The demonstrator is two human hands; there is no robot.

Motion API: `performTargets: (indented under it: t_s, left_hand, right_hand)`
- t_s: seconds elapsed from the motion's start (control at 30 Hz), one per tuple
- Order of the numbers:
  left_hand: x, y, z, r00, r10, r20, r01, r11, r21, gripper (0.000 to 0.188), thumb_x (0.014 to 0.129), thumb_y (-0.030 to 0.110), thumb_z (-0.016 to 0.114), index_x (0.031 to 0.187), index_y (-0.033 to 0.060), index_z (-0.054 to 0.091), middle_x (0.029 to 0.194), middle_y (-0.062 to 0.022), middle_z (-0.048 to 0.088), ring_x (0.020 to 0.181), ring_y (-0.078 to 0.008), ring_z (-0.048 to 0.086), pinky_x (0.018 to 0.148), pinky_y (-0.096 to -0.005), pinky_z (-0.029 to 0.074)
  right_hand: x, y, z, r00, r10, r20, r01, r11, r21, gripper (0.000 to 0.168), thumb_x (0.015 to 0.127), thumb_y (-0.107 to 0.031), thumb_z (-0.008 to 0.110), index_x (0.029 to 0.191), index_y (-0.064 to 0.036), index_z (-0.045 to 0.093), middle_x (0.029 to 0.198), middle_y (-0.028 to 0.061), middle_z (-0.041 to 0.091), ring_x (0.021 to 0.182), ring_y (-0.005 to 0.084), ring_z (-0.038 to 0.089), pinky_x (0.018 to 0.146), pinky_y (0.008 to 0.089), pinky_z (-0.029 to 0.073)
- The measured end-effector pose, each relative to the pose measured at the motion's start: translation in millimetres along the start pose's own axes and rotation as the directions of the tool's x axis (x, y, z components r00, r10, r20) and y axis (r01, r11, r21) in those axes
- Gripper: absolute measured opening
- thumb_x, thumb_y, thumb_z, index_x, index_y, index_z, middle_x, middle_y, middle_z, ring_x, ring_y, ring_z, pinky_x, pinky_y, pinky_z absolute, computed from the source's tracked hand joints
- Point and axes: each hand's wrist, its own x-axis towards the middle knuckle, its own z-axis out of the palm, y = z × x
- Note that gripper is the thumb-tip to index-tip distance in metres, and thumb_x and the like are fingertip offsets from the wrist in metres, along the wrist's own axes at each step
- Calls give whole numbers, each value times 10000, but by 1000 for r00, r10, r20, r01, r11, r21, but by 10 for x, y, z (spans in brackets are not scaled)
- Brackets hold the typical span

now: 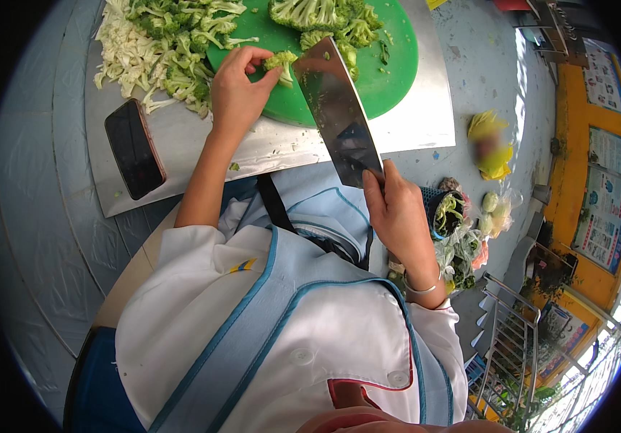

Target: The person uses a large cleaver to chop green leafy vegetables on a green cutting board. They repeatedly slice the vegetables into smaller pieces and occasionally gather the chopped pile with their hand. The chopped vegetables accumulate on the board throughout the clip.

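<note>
My left hand (pixel 244 86) pinches a small broccoli floret (pixel 282 66) between thumb and fingers, over the near left part of a round green cutting board (pixel 392 81). In my right hand (pixel 395 211) is a cleaver (pixel 337 113), gripped at its lower end, its broad blade slanting up and its tip close beside the floret. Much of the handle is hidden by my fingers. Larger broccoli pieces (pixel 316 13) lie at the far side of the board, partly behind the blade. Left of the board, cut broccoli (pixel 183 59) is heaped against cut cauliflower (pixel 123 48).
A smartphone (pixel 134 149) with a dark screen lies near the left corner of the metal tabletop (pixel 283 143). On the floor to the right are bagged vegetables (pixel 459 249), a basket (pixel 446 214) and a yellow bag (pixel 489 143). A metal rack (pixel 511 335) stands beyond.
</note>
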Motion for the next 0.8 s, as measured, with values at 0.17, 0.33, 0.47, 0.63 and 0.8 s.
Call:
performTargets:
  t_s: [0.17,0.33,0.47,0.63,0.8]
  left_hand:
    - [-16,38,41,1000,25,0,-25,999,-26,217,716,99,774,885,64,643,827,-47,603,713,-188,567,649,-307,485]
    - [-20,28,69,1000,16,-4,-16,997,-71,211,714,80,772,882,49,648,835,-53,608,713,-184,577,646,-302,483]
    - [-33,10,-40,997,-47,55,55,989,-140,203,751,78,760,941,55,692,844,-28,614,727,-125,556,624,-254,431]
    - [0,-23,19,998,-34,43,39,993,-115,240,735,73,776,959,50,691,828,-34,643,704,-136,583,638,-275,487]
    - [-7,-108,89,996,-88,12,88,988,-125,246,717,121,798,928,71,681,820,-29,647,692,-151,577,634,-278,488]
  right_hand:
    - [82,-4,-11,997,2,78,3,998,-60,187,926,-110,547,835,27,459,616,223,580,551,433,567,503,490,448]
    - [365,-150,97,993,44,110,-14,967,-256,223,940,-136,525,837,53,464,626,234,591,552,427,584,519,483,467]
    - [549,139,-126,984,135,118,-146,985,88,253,931,-144,553,804,58,468,652,251,588,596,445,580,527,465,448]
    - [210,15,-197,996,73,60,-73,997,-2,191,915,-113,573,830,30,481,622,225,588,567,435,571,517,482,443]
    - [151,-25,-171,995,47,89,-40,996,-78,168,908,-82,587,859,54,501,691,241,605,640,435,587,534,438,457]
